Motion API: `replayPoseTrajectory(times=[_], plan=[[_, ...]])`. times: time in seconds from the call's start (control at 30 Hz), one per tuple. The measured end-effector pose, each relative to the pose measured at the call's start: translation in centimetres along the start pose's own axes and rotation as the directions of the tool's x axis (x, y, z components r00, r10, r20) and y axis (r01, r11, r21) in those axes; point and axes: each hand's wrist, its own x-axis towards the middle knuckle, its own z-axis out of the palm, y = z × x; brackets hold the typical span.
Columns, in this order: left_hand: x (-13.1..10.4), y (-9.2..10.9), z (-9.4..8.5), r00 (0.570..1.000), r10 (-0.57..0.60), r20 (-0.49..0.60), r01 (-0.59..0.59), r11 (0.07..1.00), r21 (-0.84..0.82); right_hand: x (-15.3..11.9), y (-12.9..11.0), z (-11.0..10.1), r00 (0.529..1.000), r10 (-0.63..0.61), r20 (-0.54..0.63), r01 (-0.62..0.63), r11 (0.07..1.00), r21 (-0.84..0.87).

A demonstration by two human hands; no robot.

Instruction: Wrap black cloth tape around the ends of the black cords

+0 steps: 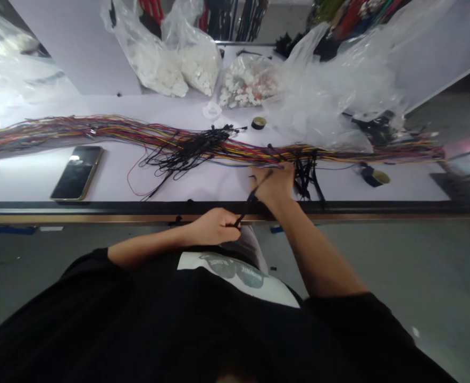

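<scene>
- Head view: our left hand grasps a black strip.
- Our right hand is at the wire bundle; we cannot tell its grip.

"What's on the white tabletop?"
"Wires lengthwise, a phone toward the left, two rolls."
"And behind the wires?"
"Clear bags, some holding white pieces."
</scene>
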Motion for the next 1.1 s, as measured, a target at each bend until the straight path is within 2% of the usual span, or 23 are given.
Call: replayPoseTrajectory(times=[0.07,0.13,0.2,0.27,0.3,0.37,0.47,0.53,0.6,0.7,0.8,0.9,1.03,1.1], plan=[[-0.3,0.1,-0.3,1.000,-0.008,-0.010,0.008,1.000,0.004,0.2,1.1,-0.3,0.998,0.070,-0.001,-0.070,0.994,-0.086],[-0.3,0.3,-1.1,0.996,0.038,-0.082,-0.032,0.997,0.068,0.0,1.2,-0.4,0.999,0.021,0.040,-0.016,0.992,-0.125],[0.1,0.5,-2.0,0.990,0.081,-0.113,-0.059,0.981,0.185,-0.5,0.7,-0.3,0.996,-0.034,0.085,0.043,0.994,-0.102],[0.4,0.7,-2.8,0.987,0.104,-0.124,-0.062,0.951,0.302,-1.1,-0.1,-0.1,0.997,-0.030,0.075,0.033,0.999,-0.031],[0.6,0.8,-3.1,0.984,0.119,-0.132,-0.065,0.933,0.353,-1.4,-0.4,-0.1,0.998,-0.025,0.056,0.023,0.999,0.041],[0.8,0.9,-3.4,0.980,0.153,-0.130,-0.079,0.890,0.449,-1.8,-1.0,-0.3,0.998,-0.051,0.045,0.036,0.955,0.294],[0.9,0.8,-3.6,0.977,0.196,-0.087,-0.114,0.817,0.565,-2.1,-2.2,-0.6,0.995,-0.096,0.036,0.045,0.727,0.686],[1.0,0.7,-3.6,0.978,0.200,-0.067,-0.121,0.792,0.599,-2.1,-2.9,-0.6,1.000,0.002,0.014,-0.012,0.627,0.779],[1.0,0.5,-3.4,0.976,0.199,-0.084,-0.107,0.783,0.613,-2.1,-3.5,-0.3,0.989,0.151,0.004,-0.095,0.602,0.793],[0.9,0.2,-2.5,0.965,0.212,-0.155,-0.052,0.732,0.679,-2.3,-4.0,0.4,0.948,0.316,0.017,-0.201,0.559,0.804],[0.8,0.1,-1.2,0.955,0.184,-0.233,0.064,0.640,0.766,-2.6,-4.4,0.9,0.906,0.423,0.023,-0.260,0.512,0.819],[1.0,-0.1,-0.2,0.958,0.142,-0.248,0.127,0.565,0.816,-2.9,-5.0,1.1,0.889,0.457,-0.029,-0.260,0.557,0.788],[1.3,-0.2,0.4,0.976,0.146,-0.165,0.073,0.492,0.868,-3.2,-5.3,1.1,0.891,0.439,-0.117,-0.244,0.679,0.692],[1.5,-0.1,0.7,0.977,0.144,-0.160,0.071,0.482,0.873,-3.2,-5.3,1.1,0.888,0.437,-0.145,-0.245,0.716,0.654]])
